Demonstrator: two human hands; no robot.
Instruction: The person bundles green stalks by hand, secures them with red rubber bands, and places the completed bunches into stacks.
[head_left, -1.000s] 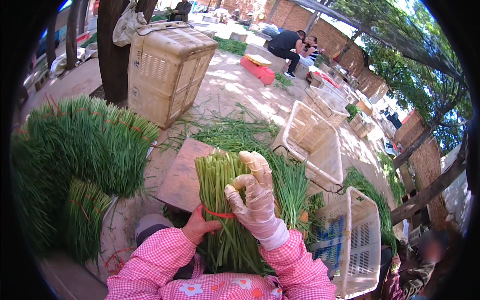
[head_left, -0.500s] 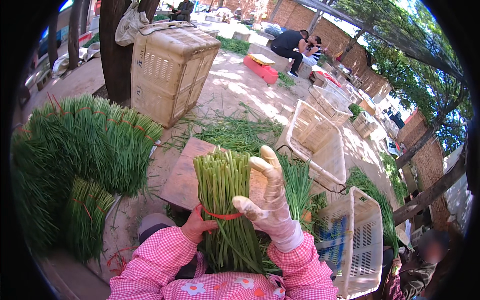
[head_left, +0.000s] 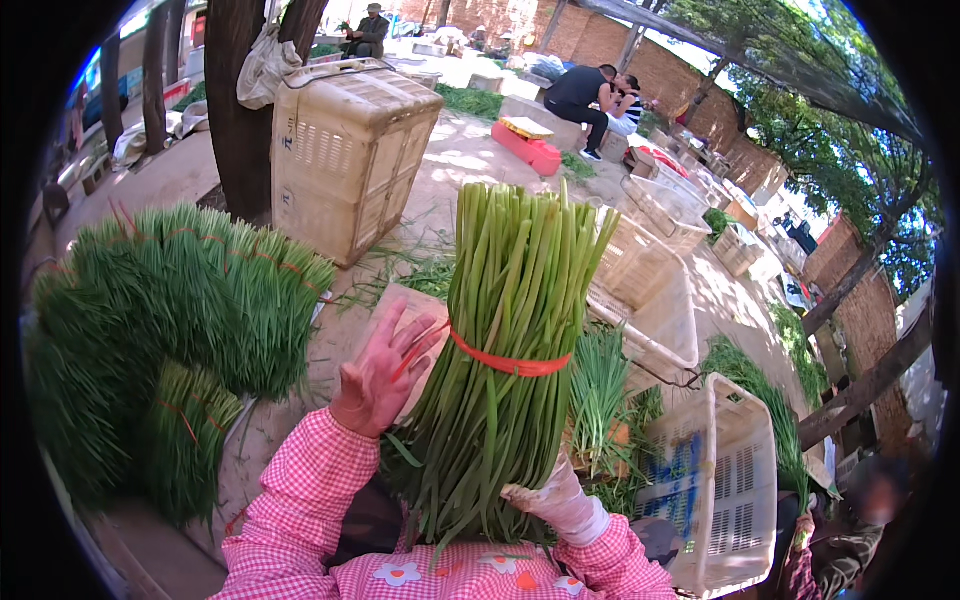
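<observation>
A thick bundle of garlic chives (head_left: 510, 290) stands upright in front of me, cut pale stems up and leaves down. A red band (head_left: 515, 365) circles its middle. My right hand (head_left: 560, 500), in a whitish glove, grips the leafy lower part from the right; its fingers are partly hidden by leaves. Bare, open and spread, my left hand (head_left: 390, 365) is just left of the bundle, with a red strand of the band across its fingers. Behind lies a low wooden board (head_left: 400, 300), mostly covered by the bundle.
Several tied chive bundles (head_left: 190, 270) are piled at left. An upended beige crate (head_left: 350, 150) stands by a tree trunk (head_left: 240, 120). Loose chives (head_left: 600, 390) and an open crate (head_left: 740, 490) are at right. A co-worker (head_left: 860, 520) sits low right; others sit farther back.
The banded bundle has been lifted closer and to the right. My left hand has let go and opened beside it. My right hand has dropped from above the band to the leafy lower part.
</observation>
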